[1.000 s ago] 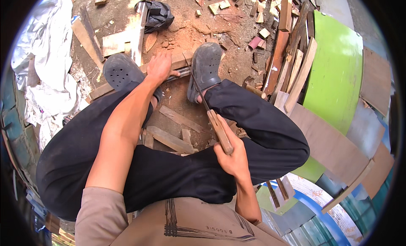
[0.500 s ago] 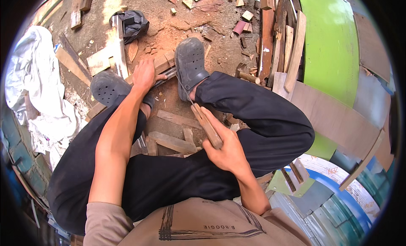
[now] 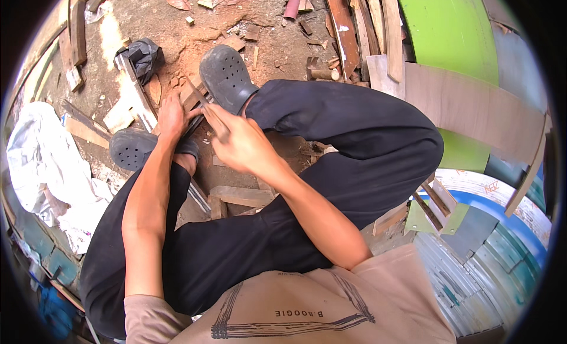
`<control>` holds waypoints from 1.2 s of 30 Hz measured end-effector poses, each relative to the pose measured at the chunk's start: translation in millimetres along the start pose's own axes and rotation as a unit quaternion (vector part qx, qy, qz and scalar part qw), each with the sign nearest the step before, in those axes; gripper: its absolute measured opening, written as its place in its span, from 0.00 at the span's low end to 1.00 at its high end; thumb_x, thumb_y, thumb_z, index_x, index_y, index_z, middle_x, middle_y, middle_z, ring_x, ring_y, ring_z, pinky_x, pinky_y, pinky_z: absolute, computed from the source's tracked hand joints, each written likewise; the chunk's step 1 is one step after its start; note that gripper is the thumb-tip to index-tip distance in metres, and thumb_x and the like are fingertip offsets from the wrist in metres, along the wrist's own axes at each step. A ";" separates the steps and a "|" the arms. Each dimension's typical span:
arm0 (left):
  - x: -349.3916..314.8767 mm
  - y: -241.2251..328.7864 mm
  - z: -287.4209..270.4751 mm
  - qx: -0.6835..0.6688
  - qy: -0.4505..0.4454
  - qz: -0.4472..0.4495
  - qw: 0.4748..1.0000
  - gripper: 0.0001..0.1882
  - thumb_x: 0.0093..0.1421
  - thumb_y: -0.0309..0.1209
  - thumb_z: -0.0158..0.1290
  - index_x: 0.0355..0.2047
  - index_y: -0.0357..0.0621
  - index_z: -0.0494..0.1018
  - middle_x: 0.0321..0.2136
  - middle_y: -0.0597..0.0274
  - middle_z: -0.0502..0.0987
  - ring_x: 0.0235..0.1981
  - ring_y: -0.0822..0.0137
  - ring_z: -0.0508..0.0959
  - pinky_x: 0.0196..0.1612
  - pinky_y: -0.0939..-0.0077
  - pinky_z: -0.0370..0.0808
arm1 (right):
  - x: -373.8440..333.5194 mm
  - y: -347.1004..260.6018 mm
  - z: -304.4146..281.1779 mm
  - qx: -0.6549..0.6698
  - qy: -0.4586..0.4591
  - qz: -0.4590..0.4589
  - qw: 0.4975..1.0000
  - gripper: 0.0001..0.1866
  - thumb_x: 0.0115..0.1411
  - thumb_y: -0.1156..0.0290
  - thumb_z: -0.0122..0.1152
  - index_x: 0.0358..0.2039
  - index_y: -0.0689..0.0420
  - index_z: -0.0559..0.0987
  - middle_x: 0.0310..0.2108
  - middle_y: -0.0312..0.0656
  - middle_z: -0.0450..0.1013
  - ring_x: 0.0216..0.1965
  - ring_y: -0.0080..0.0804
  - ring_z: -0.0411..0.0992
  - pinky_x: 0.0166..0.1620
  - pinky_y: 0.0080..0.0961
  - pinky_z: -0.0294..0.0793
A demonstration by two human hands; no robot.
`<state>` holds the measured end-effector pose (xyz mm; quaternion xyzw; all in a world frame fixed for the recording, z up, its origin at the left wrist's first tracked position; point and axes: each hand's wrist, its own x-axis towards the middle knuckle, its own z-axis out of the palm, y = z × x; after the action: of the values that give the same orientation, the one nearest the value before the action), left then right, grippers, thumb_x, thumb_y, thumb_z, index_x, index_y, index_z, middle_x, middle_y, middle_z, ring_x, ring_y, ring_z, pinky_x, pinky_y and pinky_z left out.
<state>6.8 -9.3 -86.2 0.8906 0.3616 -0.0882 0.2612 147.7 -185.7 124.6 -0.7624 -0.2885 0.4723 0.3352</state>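
Head view, and the right hand [image 3: 239, 144] is in tight, its fingers wrapped round the handle of a wooden-handled tool [image 3: 216, 120], whose dark blade runs up toward the far left! That tool sits between the two feet, just right of the left hand [image 3: 172, 118], and its blade overlaps a wooden strip [image 3: 190, 98]; whether it touches the wood, I cannot tell. Over on the strip goes the left hand, thumb stretched out to the right toward the tool; how far its fingers close around the wood is hidden from here. Flanking the action, one grey clog [image 3: 130, 150] stands at the left, and another clog [image 3: 227, 77] is planted farther off to the right, close to the far end of the visible strip. Beyond the left hand lies a crumpled black bag [image 3: 146, 59], and out to the left spreads a white sheet [image 3: 47, 172]. Nearer, between the legs, wood offcuts [image 3: 243, 196] lie on the ground, while across on the far right a bright green panel [image 3: 452, 36] lies partly under a brown board [image 3: 472, 101].
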 end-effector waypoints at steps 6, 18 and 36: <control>3.7 10.1 -10.9 0.000 -0.004 -0.011 1.000 0.52 0.44 0.59 0.72 0.61 0.35 0.68 0.51 0.40 0.78 0.54 0.42 0.76 0.56 0.52 0.72 | -88.5 -2.1 -19.7 0.055 0.040 -0.070 0.995 0.38 0.55 0.75 0.59 0.69 0.58 0.66 0.40 0.66 0.78 0.43 0.64 0.77 0.47 0.48 0.78; 4.2 2.2 -0.4 0.000 0.019 0.020 1.000 0.52 0.44 0.59 0.72 0.59 0.32 0.69 0.48 0.39 0.78 0.52 0.41 0.77 0.55 0.51 0.73 | -96.3 2.4 -18.6 0.062 0.054 -0.061 0.995 0.39 0.55 0.75 0.60 0.69 0.59 0.66 0.38 0.69 0.77 0.42 0.68 0.77 0.46 0.51 0.77; 11.2 3.7 11.7 0.002 0.016 0.033 0.999 0.50 0.46 0.58 0.71 0.59 0.34 0.69 0.51 0.41 0.78 0.55 0.43 0.76 0.56 0.52 0.73 | 16.0 -0.5 8.5 -0.047 0.010 0.030 0.998 0.33 0.57 0.70 0.57 0.65 0.58 0.69 0.43 0.67 0.77 0.46 0.67 0.76 0.47 0.50 0.76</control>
<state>17.8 -11.1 -98.5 0.9040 0.3355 -0.0662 0.2564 146.0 -171.3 113.8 -0.7907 -0.2840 0.4599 0.2874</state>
